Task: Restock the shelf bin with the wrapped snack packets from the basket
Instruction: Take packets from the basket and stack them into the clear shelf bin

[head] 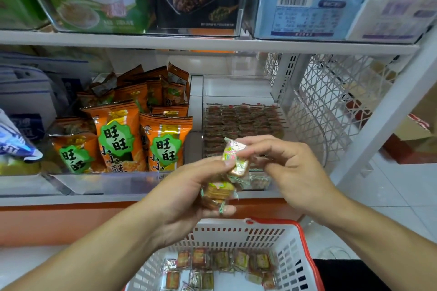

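Left hand (189, 194) grips a loose clutch of wrapped snack packets (218, 192), fingers curled round them, held above the basket (305, 238) and in front of the shelf bin (305, 125). Right hand (286, 170) pinches one upright packet (233, 156) at its edge, just at 1 o'clock from the left-hand bundle; the left thumb appears to touch the same packet, so it is not clear which hand carries it. The bin lies at 12 o'clock from the hands, its near half filled with neat rows, the far half bare. More packets lie in the basket floor at 6 o'clock. Risks, as judged: the slick wrappers in the left hand are stacked unevenly, and drawing one off could loosen the rest, dropping them into the basket or onto the floor at 3 o'clock. A packet placed carelessly could disturb the standing rows. The orange bags (163, 142) in the bin at 10 o'clock are a misplacement hazard.
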`<control>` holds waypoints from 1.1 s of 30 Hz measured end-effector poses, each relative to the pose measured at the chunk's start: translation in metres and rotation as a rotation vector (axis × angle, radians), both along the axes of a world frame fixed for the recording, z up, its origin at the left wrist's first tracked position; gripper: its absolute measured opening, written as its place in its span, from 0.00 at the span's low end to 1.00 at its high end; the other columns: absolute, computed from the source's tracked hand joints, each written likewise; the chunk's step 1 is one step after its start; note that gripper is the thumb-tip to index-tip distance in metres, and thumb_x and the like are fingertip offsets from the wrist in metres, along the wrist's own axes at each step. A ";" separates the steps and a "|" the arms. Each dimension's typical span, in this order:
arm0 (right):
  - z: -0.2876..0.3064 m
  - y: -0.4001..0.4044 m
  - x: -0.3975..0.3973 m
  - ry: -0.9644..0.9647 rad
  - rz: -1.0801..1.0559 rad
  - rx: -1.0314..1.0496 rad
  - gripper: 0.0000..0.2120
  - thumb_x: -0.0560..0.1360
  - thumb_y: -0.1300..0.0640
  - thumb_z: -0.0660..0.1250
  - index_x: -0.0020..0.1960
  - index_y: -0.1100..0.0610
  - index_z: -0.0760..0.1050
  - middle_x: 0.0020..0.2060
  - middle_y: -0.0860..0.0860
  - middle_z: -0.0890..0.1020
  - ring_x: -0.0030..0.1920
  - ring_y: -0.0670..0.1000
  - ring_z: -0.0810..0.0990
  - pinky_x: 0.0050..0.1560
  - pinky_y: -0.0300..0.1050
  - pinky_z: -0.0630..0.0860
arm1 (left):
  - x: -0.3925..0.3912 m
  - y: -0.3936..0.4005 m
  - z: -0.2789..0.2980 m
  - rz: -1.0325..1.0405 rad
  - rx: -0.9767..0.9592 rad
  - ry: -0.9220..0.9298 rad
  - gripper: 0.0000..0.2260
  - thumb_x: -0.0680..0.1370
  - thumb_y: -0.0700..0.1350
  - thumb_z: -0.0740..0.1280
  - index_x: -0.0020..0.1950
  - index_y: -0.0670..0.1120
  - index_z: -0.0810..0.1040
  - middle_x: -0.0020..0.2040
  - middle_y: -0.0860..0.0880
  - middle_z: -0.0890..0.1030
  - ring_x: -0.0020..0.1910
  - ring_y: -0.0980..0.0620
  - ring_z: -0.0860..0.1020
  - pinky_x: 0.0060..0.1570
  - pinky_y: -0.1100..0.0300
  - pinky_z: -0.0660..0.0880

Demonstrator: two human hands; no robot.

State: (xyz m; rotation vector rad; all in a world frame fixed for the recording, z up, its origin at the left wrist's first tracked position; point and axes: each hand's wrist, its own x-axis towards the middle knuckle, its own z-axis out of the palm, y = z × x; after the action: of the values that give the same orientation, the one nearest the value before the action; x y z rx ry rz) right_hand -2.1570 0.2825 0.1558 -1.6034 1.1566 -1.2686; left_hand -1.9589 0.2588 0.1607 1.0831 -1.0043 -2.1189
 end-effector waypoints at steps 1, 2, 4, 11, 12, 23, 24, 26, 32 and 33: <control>0.001 0.000 -0.001 -0.044 -0.012 0.042 0.27 0.75 0.81 0.57 0.54 0.54 0.84 0.57 0.49 0.85 0.62 0.49 0.81 0.61 0.44 0.78 | 0.000 -0.001 -0.001 0.023 -0.026 -0.013 0.17 0.66 0.50 0.77 0.53 0.50 0.88 0.46 0.45 0.87 0.37 0.53 0.83 0.33 0.58 0.81; 0.003 0.000 -0.001 -0.086 -0.022 0.084 0.25 0.78 0.78 0.57 0.57 0.53 0.83 0.57 0.49 0.84 0.62 0.49 0.81 0.60 0.45 0.79 | 0.000 -0.001 -0.001 0.042 -0.051 -0.024 0.17 0.66 0.50 0.77 0.54 0.50 0.88 0.46 0.45 0.87 0.36 0.54 0.83 0.33 0.58 0.81; 0.005 0.000 -0.001 -0.098 -0.040 0.126 0.15 0.80 0.65 0.65 0.61 0.49 0.80 0.57 0.48 0.84 0.60 0.49 0.81 0.57 0.47 0.81 | -0.001 0.000 -0.003 0.068 -0.088 -0.044 0.16 0.67 0.48 0.77 0.55 0.51 0.87 0.48 0.46 0.88 0.36 0.54 0.83 0.33 0.59 0.80; 0.001 0.000 0.002 -0.127 -0.017 0.218 0.18 0.71 0.58 0.74 0.61 0.56 0.80 0.53 0.53 0.86 0.51 0.52 0.86 0.49 0.42 0.81 | 0.000 0.001 -0.002 0.088 -0.159 -0.019 0.22 0.63 0.47 0.80 0.57 0.51 0.86 0.49 0.45 0.87 0.38 0.54 0.83 0.36 0.57 0.81; 0.002 -0.001 0.001 -0.166 -0.016 0.226 0.18 0.71 0.59 0.73 0.61 0.58 0.80 0.53 0.53 0.87 0.51 0.50 0.86 0.50 0.41 0.80 | 0.001 0.001 -0.001 0.091 -0.164 -0.013 0.23 0.62 0.48 0.80 0.57 0.51 0.87 0.49 0.46 0.87 0.39 0.54 0.83 0.36 0.57 0.81; 0.018 -0.006 -0.015 -0.274 -0.122 0.275 0.15 0.68 0.61 0.71 0.55 0.59 0.77 0.43 0.54 0.83 0.44 0.51 0.81 0.46 0.43 0.79 | 0.004 -0.006 -0.007 0.185 -0.112 -0.024 0.13 0.71 0.49 0.73 0.54 0.53 0.88 0.46 0.48 0.86 0.35 0.55 0.82 0.36 0.55 0.83; 0.019 -0.007 -0.017 -0.306 -0.107 0.291 0.16 0.67 0.61 0.71 0.55 0.58 0.76 0.42 0.53 0.83 0.43 0.50 0.82 0.42 0.40 0.79 | 0.004 -0.006 -0.007 0.188 -0.113 -0.033 0.12 0.70 0.49 0.74 0.53 0.53 0.88 0.46 0.48 0.86 0.35 0.55 0.82 0.36 0.55 0.82; 0.021 -0.006 -0.019 -0.339 -0.049 0.337 0.19 0.67 0.63 0.71 0.57 0.59 0.76 0.43 0.54 0.83 0.43 0.50 0.83 0.44 0.40 0.82 | 0.004 -0.006 -0.006 0.156 -0.134 -0.056 0.13 0.70 0.51 0.74 0.53 0.53 0.88 0.46 0.47 0.86 0.35 0.54 0.82 0.35 0.56 0.82; 0.016 0.001 -0.016 -0.203 0.135 0.541 0.28 0.69 0.66 0.73 0.68 0.55 0.76 0.59 0.62 0.82 0.55 0.57 0.84 0.56 0.50 0.82 | 0.006 -0.003 -0.002 -0.035 -0.246 -0.130 0.18 0.73 0.56 0.72 0.57 0.48 0.87 0.50 0.45 0.87 0.39 0.52 0.83 0.36 0.57 0.81; 0.016 0.003 -0.015 -0.166 0.172 0.571 0.27 0.70 0.64 0.73 0.68 0.53 0.76 0.58 0.60 0.83 0.54 0.55 0.84 0.54 0.48 0.82 | 0.006 -0.002 -0.002 -0.054 -0.244 -0.128 0.17 0.74 0.56 0.71 0.57 0.48 0.87 0.51 0.43 0.87 0.40 0.52 0.83 0.35 0.57 0.81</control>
State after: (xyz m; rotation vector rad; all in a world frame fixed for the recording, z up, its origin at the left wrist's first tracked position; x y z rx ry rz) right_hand -2.1721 0.2853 0.1715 -1.1226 1.1195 -0.8397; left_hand -1.9529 0.2568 0.1585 1.0904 -1.3278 -1.9251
